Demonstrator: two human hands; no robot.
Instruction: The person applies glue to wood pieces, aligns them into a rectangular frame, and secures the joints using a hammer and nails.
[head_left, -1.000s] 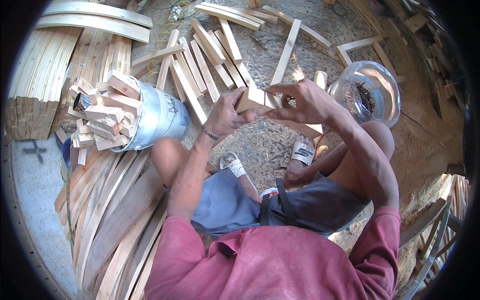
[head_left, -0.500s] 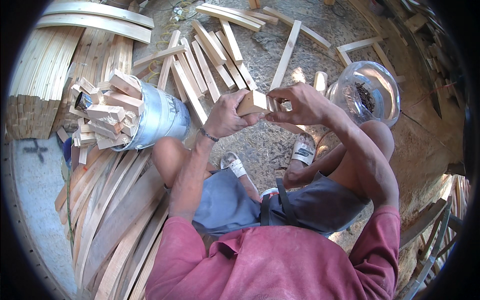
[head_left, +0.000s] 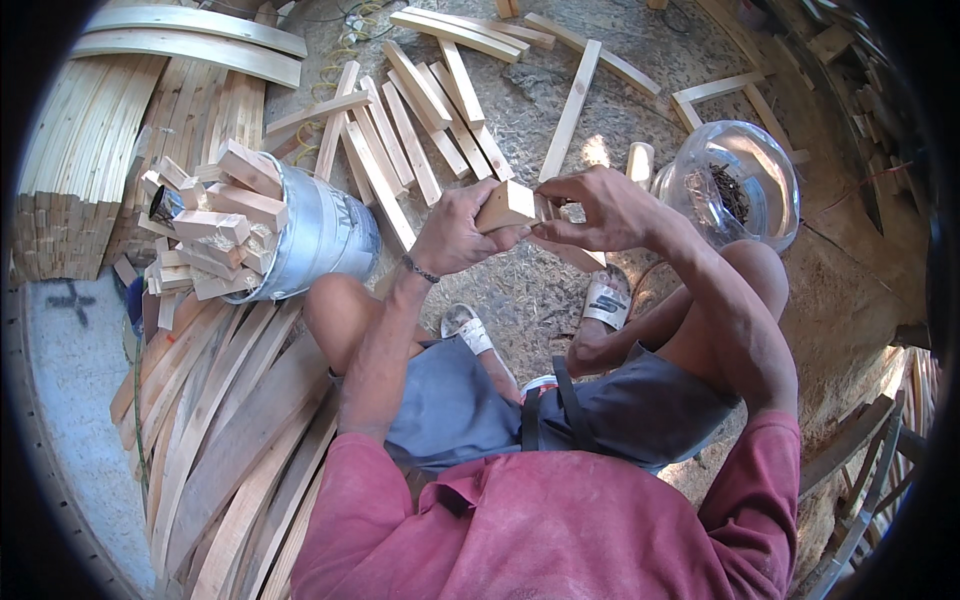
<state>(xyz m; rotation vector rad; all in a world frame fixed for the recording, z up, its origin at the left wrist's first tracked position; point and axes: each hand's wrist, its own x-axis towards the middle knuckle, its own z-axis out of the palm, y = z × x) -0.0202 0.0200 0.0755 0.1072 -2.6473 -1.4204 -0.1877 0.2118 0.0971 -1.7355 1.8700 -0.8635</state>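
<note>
In front of my knees, my left hand (head_left: 453, 232) is closed round a pale wooden block (head_left: 507, 205), its thumb and fingers on opposite sides. My right hand (head_left: 604, 212) meets the block from the right, thumb and forefinger curled close to its side; what they pinch is too small to make out. Below the right fingers a longer strip of wood (head_left: 582, 257) slants down to the right. It looks joined to the block, but my fingers hide where they meet.
A metal bucket (head_left: 318, 235) full of short wood offcuts stands on the left. Clear plastic container (head_left: 775, 165) with small dark pieces, perhaps nails, sits by my right knee. Cut battens (head_left: 412, 145) lie across the floor ahead. Long boards (head_left: 240, 460) are piled beside me at left.
</note>
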